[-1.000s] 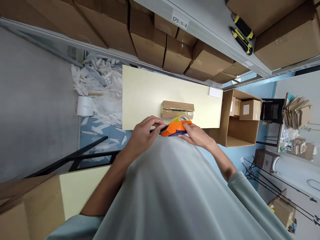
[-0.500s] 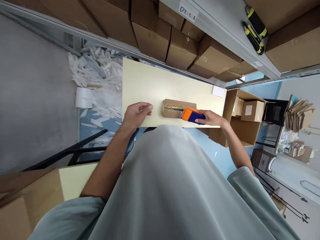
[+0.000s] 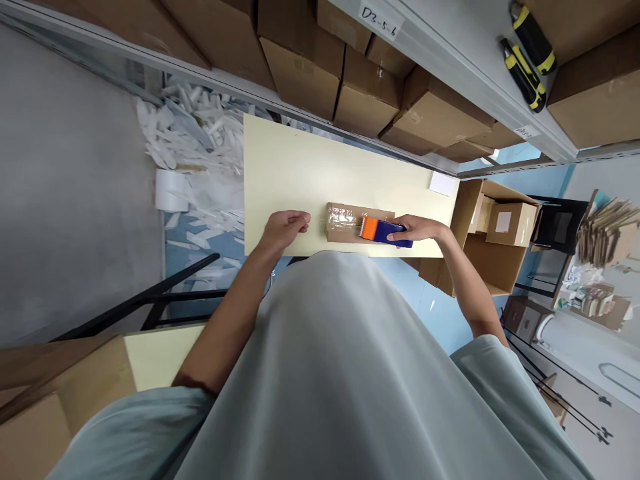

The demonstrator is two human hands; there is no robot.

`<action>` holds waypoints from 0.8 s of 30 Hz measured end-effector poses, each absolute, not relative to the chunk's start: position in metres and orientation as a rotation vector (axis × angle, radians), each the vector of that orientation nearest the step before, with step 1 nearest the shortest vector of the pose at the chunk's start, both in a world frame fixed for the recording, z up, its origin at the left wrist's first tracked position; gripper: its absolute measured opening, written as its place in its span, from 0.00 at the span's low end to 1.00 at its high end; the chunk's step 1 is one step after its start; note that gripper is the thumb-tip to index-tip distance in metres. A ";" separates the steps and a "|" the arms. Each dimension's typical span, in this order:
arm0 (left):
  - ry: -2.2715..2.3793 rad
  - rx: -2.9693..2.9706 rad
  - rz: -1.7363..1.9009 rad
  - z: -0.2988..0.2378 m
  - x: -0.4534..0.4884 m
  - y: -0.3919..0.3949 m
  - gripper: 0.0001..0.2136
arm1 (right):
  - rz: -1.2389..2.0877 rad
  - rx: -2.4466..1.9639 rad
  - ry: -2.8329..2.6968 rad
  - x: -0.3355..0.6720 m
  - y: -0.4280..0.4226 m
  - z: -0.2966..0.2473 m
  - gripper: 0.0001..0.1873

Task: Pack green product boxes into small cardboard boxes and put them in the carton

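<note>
A small brown cardboard box (image 3: 344, 232) lies lengthwise on the pale yellow table, with shiny clear tape (image 3: 343, 217) on the left part of its top. My right hand (image 3: 411, 229) grips the dark blue body of an orange-and-blue tape dispenser (image 3: 381, 231), whose orange end with a toothed edge rests on or just over the box top. The box's right end is partly hidden by the dispenser and that hand. Left of the box, apart from it, my left hand (image 3: 287, 227) has its fingers pinched together; whatever is in them, if anything, cannot be made out.
Behind the table (image 3: 285, 153) runs a metal shelf (image 3: 450, 73) of cardboard boxes, with two black-and-yellow utility knives (image 3: 525, 73) on it. A white paper (image 3: 442, 183) lies at the table's right end, beside a large open carton (image 3: 493, 260). White scraps (image 3: 200, 147) fill the left floor.
The dispenser has flattened and shifted slightly left on the box. Clear tape now shows over the left part, where a dark gap was visible. My left hand has moved slightly right.
</note>
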State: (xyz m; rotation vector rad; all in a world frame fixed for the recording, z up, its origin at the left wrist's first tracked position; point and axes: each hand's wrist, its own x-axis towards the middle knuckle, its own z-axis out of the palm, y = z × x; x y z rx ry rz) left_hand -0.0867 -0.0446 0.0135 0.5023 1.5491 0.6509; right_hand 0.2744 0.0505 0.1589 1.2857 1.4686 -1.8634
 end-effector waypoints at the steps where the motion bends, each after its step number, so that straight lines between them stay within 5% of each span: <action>1: 1.551 0.492 0.645 0.008 -0.086 -0.045 0.12 | -1.857 1.286 1.463 0.274 0.051 0.157 0.30; 14: 1.648 0.530 0.623 -0.007 -0.034 -0.049 0.34 | -1.809 1.301 1.502 0.269 0.049 0.161 0.30; 20: 1.486 0.904 0.678 0.018 -0.027 -0.070 0.26 | -1.800 1.292 1.499 0.271 0.051 0.154 0.30; 22: 1.426 0.949 0.541 0.027 -0.017 -0.075 0.37 | -1.797 1.292 1.506 0.270 0.051 0.152 0.31; 24: 1.411 1.005 0.412 0.034 -0.010 -0.077 0.58 | -1.775 1.310 1.503 0.269 0.051 0.151 0.31</action>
